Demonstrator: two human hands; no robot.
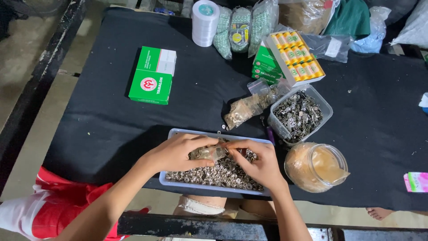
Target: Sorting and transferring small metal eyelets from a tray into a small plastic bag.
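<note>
We pinch small clear bag [213, 153] with left hand [176, 152] and right hand [258, 163], over fastener tray [178, 134]. Green-white box [153, 75] far behind tray; clip tub [324, 105], amber jar [315, 167] beside it.

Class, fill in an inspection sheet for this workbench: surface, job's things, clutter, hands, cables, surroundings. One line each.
Surface: black cloth-covered table.
Job's things: small clear plastic bag of metal pieces, held over a shallow pale rectangular tray of silver metal rings.
Clutter: green and white cardboard box; clear tub of metal clips; clear round jar; open box of yellow thread spools; white tape roll; loose bag of metal bits.
Hands: left hand and right hand both grip the bag.
Cables: nothing seen.
Surroundings: concrete floor; red and white garment.
</note>
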